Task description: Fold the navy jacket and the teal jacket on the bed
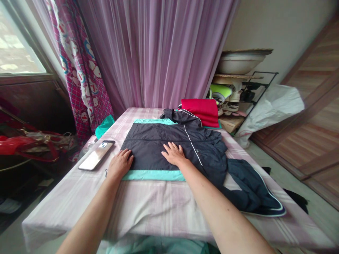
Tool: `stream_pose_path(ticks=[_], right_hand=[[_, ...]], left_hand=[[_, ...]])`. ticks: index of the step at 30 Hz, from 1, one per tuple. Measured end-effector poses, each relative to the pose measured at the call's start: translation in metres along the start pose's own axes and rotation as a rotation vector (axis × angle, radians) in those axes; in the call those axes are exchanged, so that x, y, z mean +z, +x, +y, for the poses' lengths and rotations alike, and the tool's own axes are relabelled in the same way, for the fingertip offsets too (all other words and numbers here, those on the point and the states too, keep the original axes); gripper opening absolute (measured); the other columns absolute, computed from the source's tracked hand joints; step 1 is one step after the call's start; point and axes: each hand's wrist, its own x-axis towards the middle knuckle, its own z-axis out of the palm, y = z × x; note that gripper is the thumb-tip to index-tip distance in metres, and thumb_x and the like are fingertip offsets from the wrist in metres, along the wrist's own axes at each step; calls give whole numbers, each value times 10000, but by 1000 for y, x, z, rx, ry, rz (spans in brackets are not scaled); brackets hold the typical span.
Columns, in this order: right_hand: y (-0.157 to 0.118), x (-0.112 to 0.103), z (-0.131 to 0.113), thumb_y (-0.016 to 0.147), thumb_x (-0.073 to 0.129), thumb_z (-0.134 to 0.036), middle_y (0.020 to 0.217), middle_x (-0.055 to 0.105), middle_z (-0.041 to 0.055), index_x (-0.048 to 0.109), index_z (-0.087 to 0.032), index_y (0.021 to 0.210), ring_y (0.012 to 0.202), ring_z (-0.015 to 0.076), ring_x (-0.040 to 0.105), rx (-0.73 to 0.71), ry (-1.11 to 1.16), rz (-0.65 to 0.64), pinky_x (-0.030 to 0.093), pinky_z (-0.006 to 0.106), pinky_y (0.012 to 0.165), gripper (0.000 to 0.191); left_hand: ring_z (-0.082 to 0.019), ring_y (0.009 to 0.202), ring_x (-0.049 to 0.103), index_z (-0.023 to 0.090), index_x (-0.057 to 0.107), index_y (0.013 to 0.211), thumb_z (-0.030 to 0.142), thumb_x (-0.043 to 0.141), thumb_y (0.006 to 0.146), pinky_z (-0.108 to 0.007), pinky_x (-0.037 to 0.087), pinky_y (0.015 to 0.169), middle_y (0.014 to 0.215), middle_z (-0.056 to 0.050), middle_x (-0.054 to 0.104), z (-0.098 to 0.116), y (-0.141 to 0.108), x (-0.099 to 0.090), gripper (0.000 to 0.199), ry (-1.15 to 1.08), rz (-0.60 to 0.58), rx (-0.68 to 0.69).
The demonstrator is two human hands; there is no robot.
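Note:
A dark jacket (150,153) with turquoise side bands and white piping lies spread on a checked tablecloth (159,208). Its hem points left and one sleeve (246,180) trails toward the right front. My left hand (119,163) rests at the jacket's hem corner, its fingers lying over the edge. On the middle of the jacket my right hand (173,153) lies flat with fingers spread. A zip line runs across the garment between the two bands. Neither hand visibly grips the cloth.
A phone (96,155) lies left of my left hand. Folded red cloth (200,112) sits at the back right. Beyond the table stand purple curtains (159,53), a rack with a basin (241,63) and shoes, and a white plastic bag (272,106). A turquoise item (104,126) is at the left edge.

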Motion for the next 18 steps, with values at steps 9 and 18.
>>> stream_pose_path(ticks=[9, 18], right_hand=[[-6, 2, 20, 1027, 278, -471, 1657, 266, 79, 366, -255, 1553, 1522, 234, 212, 25, -36, 55, 135, 508, 1218, 576], [-17, 10, 51, 1025, 278, -458, 1643, 298, 97, 394, -265, 1543, 1506, 265, 254, 134, -105, 134, 164, 521, 1201, 565]], left_hand=[[-265, 1326, 543, 143, 606, 1348, 379, 371, 985, -382, 422, 1117, 1430, -118, 599, 2, 0, -6, 493, 9, -54, -19], [-245, 1359, 511, 134, 590, 1364, 392, 357, 988, -368, 386, 1146, 1447, -116, 585, 5, -1, -12, 513, 16, -94, -54]])
